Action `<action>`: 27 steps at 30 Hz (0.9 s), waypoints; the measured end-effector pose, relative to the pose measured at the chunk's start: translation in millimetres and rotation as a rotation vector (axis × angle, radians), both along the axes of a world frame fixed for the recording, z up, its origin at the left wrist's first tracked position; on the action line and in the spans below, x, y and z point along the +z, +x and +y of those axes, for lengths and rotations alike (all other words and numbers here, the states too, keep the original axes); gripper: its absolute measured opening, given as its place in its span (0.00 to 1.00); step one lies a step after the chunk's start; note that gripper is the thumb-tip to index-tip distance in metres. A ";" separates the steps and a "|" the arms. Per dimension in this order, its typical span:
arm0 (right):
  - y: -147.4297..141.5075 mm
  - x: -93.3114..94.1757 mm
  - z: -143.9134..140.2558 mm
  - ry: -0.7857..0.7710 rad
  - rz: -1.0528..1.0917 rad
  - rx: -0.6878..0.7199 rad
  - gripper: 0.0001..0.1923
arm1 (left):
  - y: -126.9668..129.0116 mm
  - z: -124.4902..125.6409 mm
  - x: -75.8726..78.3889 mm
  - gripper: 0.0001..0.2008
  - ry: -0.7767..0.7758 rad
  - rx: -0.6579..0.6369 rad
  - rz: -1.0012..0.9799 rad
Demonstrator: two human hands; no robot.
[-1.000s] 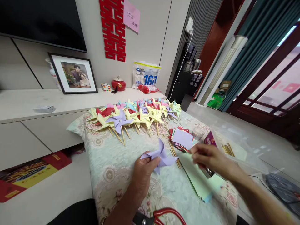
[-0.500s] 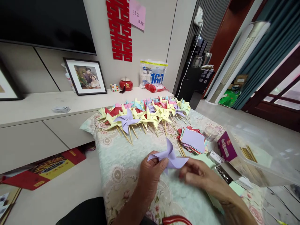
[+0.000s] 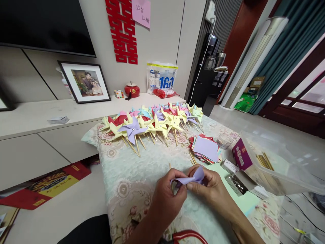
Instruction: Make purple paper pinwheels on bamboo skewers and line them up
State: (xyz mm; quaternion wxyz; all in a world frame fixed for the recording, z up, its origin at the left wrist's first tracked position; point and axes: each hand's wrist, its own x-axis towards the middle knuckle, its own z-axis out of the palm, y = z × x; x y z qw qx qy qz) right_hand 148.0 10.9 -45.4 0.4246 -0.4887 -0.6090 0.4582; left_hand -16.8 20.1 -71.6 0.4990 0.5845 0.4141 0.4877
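Observation:
A purple paper pinwheel (image 3: 189, 180) is held between my two hands above the near part of the table. My left hand (image 3: 171, 189) pinches its left side, with the fingers closed. On its right side, my right hand (image 3: 209, 184) grips the paper between thumb and fingers. The pinwheel's centre is partly hidden by my fingers. Beyond my hands lies a stack of coloured paper squares (image 3: 207, 149), a purple sheet on top. An open box of small metal pins (image 3: 237, 184) sits to the right of my right hand.
Finished pinwheels on sticks (image 3: 154, 123) lie along the table's far side. To the right stands a clear plastic bin (image 3: 286, 176) with wooden sticks (image 3: 265, 161). A red-handled tool (image 3: 189, 234) lies at the near edge. A roll of tape (image 3: 224, 140) sits behind the paper stack.
My right hand has moved left and up onto the pinwheel and now grips it. The pinwheel has tilted and is seen more edge-on. The view has shifted slightly.

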 end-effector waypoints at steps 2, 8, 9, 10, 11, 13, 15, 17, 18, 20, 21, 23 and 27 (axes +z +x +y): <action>4.6 0.7 1.0 0.029 0.016 -0.004 0.10 | -2.8 -1.0 1.2 0.09 0.016 -0.023 -0.009; 16.6 -3.0 2.7 -0.213 0.415 0.072 0.15 | -16.9 -1.1 12.6 0.13 0.008 -0.019 -0.207; 16.4 -4.3 2.1 -0.257 0.437 0.119 0.16 | -18.2 -1.6 14.8 0.15 0.031 -0.040 -0.242; 15.3 -5.6 1.2 -0.291 0.434 0.174 0.15 | -18.8 -2.3 16.6 0.17 0.054 -0.073 -0.266; 13.3 -6.7 0.1 -0.318 0.415 0.228 0.15 | -18.7 -3.4 18.1 0.19 0.073 -0.113 -0.289; 7.5 -7.2 -2.6 -0.347 0.341 0.302 0.13 | -16.9 -6.0 19.5 0.22 0.075 -0.198 -0.329; 1.0 -5.2 -5.4 -0.351 0.267 0.323 0.12 | -14.3 -8.3 19.1 0.24 0.041 -0.255 -0.391; -3.9 -2.0 -7.6 -0.339 0.235 0.330 0.12 | -12.1 -9.4 18.1 0.24 0.000 -0.289 -0.468; -5.4 -0.6 -8.4 -0.330 0.232 0.336 0.12 | -11.4 -9.4 18.0 0.24 -0.021 -0.301 -0.504; -6.2 0.0 -8.9 -0.309 0.250 0.336 0.12 | -11.2 -8.2 19.3 0.23 -0.068 -0.306 -0.581; -5.7 -0.9 -8.6 -0.291 0.259 0.328 0.12 | -11.6 -7.0 20.6 0.22 -0.092 -0.286 -0.617; -3.7 -4.4 -7.1 -0.258 0.279 0.298 0.13 | -13.3 -3.7 23.9 0.20 -0.142 -0.161 -0.668; -1.7 -11.2 -4.5 -0.268 0.290 0.297 0.15 | -15.3 3.6 28.0 0.09 -0.283 0.140 -0.587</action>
